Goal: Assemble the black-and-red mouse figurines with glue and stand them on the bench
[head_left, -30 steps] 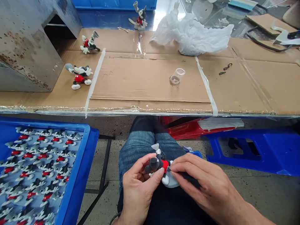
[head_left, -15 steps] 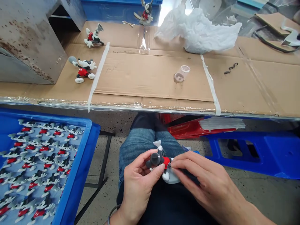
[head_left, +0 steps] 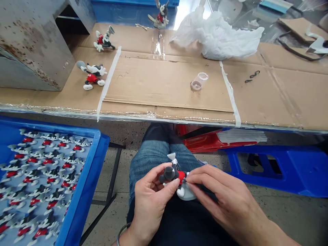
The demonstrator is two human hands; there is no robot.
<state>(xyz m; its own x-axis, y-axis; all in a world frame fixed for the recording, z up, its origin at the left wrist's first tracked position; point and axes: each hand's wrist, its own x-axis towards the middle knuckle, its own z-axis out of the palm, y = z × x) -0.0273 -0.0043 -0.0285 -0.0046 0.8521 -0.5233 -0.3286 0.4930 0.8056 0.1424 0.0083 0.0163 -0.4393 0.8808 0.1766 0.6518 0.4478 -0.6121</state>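
Head view: aimed forward and down, over the lap [head_left: 156, 153] toward the cardboard-covered bench [head_left: 164, 85].
Figurine [head_left: 176, 177]: black, white and red toy, held low over the lap between both hands; white base turned downward, pale horn-shaped piece pointing away.
Left hand [head_left: 150, 201]: curled in from the left, thumb and fingers pinching the dark round head end.
Right hand [head_left: 225, 201]: thumb and forefinger pressed together on the figurine at its red middle; too small to tell whether a fine tool sits between them.
Blue tray [head_left: 89, 177]: just left of the knees, filled with rows of like toys [head_left: 38, 171].
Bench items: three finished toys [head_left: 92, 75] at left and rear, clear cup [head_left: 198, 82] on its side near centre, crumpled white bag [head_left: 217, 34] behind.
Floor: blue stool [head_left: 276, 167] and red stool [head_left: 205, 140] beyond the knees.
Grip advice: hold the head end firmly but lightly; avoid squeezing the thin horn.
Work advice: rest both wrists on the thighs, use fingertip motion only, and keep the red middle turned up into full sight.
Risk: probable slip or smudge if pinched too hard.
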